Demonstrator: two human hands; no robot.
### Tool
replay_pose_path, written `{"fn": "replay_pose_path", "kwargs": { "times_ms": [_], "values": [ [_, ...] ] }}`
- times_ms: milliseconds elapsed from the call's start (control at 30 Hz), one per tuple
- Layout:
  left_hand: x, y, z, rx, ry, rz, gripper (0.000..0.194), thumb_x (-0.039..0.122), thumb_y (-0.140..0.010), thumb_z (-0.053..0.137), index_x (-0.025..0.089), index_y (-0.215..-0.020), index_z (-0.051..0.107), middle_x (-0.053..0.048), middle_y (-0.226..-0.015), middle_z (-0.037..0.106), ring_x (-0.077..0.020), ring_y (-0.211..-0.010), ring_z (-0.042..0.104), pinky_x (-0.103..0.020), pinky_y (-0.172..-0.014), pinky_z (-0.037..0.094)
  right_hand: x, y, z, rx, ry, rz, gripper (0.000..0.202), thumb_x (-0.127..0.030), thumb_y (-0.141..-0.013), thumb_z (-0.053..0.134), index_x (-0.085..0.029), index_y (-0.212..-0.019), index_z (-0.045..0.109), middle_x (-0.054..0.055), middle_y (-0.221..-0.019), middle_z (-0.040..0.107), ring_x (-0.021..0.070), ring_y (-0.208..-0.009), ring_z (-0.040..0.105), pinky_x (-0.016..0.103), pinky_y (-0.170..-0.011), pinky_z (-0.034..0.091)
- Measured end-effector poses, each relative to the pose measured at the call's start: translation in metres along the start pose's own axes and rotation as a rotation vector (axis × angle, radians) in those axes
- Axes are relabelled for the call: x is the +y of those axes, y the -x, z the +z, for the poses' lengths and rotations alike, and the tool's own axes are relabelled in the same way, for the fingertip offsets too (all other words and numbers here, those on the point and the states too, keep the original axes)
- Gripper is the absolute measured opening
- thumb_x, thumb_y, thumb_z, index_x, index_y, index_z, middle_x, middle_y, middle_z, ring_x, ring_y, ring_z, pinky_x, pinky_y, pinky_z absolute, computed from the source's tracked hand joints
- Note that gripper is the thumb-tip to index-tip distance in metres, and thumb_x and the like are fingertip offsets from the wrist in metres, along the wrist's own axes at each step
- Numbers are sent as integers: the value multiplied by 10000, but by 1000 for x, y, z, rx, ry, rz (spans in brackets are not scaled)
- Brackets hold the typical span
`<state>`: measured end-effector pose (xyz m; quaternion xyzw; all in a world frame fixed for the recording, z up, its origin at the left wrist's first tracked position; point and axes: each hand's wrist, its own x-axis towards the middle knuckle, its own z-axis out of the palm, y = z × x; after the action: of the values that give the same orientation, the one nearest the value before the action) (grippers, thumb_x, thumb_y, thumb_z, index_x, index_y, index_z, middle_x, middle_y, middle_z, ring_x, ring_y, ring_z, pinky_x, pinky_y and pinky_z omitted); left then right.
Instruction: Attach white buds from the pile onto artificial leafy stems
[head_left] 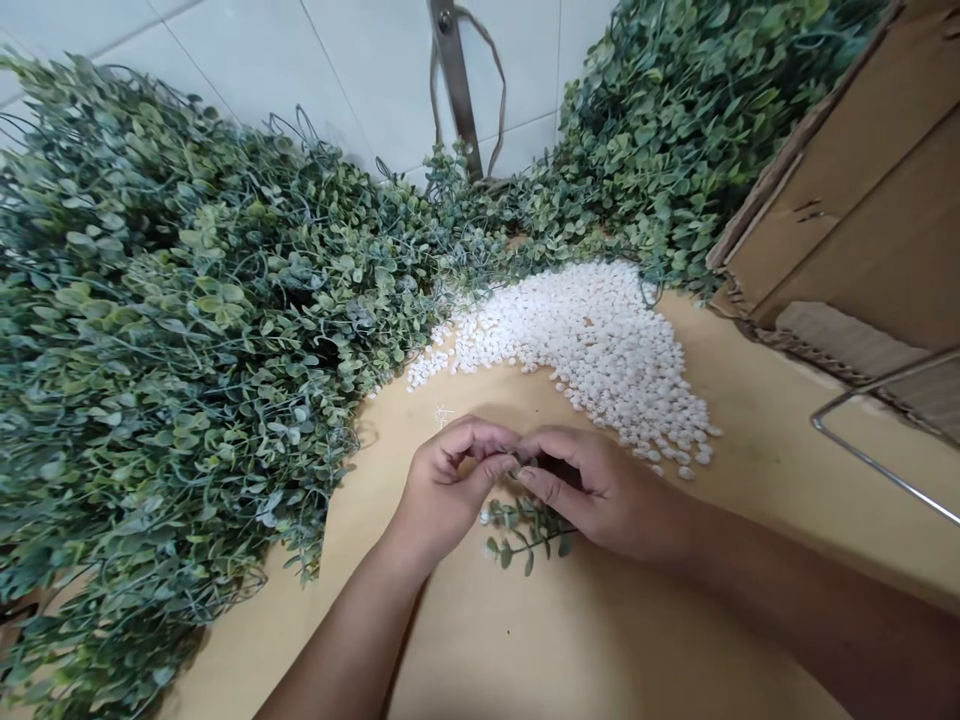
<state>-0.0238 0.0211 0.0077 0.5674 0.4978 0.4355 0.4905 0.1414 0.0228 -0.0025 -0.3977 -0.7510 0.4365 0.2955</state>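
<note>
Both of my hands meet over the middle of the tan tabletop (480, 650). Thumb and fingers of my left hand (454, 475) pinch part of an artificial leaf sprig (525, 530). My right hand (592, 485) is closed on the same sprig, its thumb tip close to the left one. Small green leaves hang below the fingers, and the exact spot being pinched is mostly hidden. Just beyond the hands lies a spread of small white plastic pieces (577, 330). A few thin white bits (442, 413) rest near my left knuckles.
A large heap of artificial greenery (210, 300) fills the left side, and another pile (667, 130) stands at the back right. To the right are a cardboard box (862, 180) and a bent metal wire (885, 465). Behind, a metal strip (457, 90) leans against white tiles.
</note>
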Motion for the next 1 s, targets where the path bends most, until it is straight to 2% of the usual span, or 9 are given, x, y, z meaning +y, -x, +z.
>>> {"fn": "replay_pose_path", "kwargs": {
  "times_ms": [167, 300, 400, 500, 600, 667, 833, 1000],
  "values": [
    [2, 1, 5, -13, 76, -70, 77, 169, -616, 733, 157, -679, 691, -6, -633, 610, -104, -592, 537, -223, -583, 459, -2, 0, -3, 41, 27, 34, 147, -196, -796, 485, -160, -655, 511, -15, -610, 490, 97, -573, 445, 226, -541, 335],
    [0, -8, 1, -26, 46, -117, 133, 230, -619, 739, 152, -718, 697, -27, -664, 658, -120, -617, 573, -238, -606, 474, 0, 0, -1, 82, 23, 79, 184, -177, -789, 445, -174, -606, 454, -28, -570, 433, 101, -561, 418, 231, -528, 313],
    [-8, -30, -7, 90, -151, -46, 129, 263, -684, 676, 150, -743, 698, -51, -733, 685, -142, -669, 594, -258, -644, 479, 1, 1, -1, 106, 7, 127, 184, -191, -792, 439, -176, -610, 456, -34, -559, 421, 98, -545, 404, 229, -517, 305],
    [-14, -58, -11, 175, -567, 91, 136, 243, -734, 616, 165, -797, 708, -60, -829, 682, -164, -739, 599, -287, -708, 471, 2, 0, -1, 119, -16, 136, 182, -207, -793, 440, -175, -615, 458, -37, -562, 425, 95, -541, 401, 226, -517, 306],
    [-16, -80, -9, 134, -929, 183, 197, 181, -770, 554, 179, -884, 714, -73, -884, 669, -199, -839, 601, -309, -773, 459, 3, 0, -1, 121, -17, 158, 192, -242, -789, 452, -175, -609, 459, -32, -564, 431, 101, -547, 406, 231, -516, 303],
    [-15, -88, -5, 112, -1078, 205, 223, 157, -788, 518, 192, -887, 714, -76, -889, 669, -210, -858, 604, -315, -788, 453, 3, -1, -1, 114, -34, 174, 194, -259, -788, 452, -174, -615, 470, -29, -566, 440, 106, -553, 413, 235, -515, 302],
    [-13, -89, -2, 128, -1219, 211, 212, 186, -819, 488, 210, -847, 697, -66, -890, 682, -208, -868, 612, -304, -794, 445, 3, -2, -1, 109, -55, 186, 181, -255, -783, 454, -168, -631, 499, -24, -566, 456, 110, -552, 421, 239, -509, 305],
    [-12, -84, -6, 126, -1190, 192, 193, 188, -816, 486, 198, -810, 679, -73, -907, 684, -213, -857, 609, -312, -783, 437, 5, -1, 0, 118, -89, 211, 172, -242, -779, 466, -162, -635, 515, -30, -561, 458, 97, -536, 425, 227, -501, 322]
  ]
}}
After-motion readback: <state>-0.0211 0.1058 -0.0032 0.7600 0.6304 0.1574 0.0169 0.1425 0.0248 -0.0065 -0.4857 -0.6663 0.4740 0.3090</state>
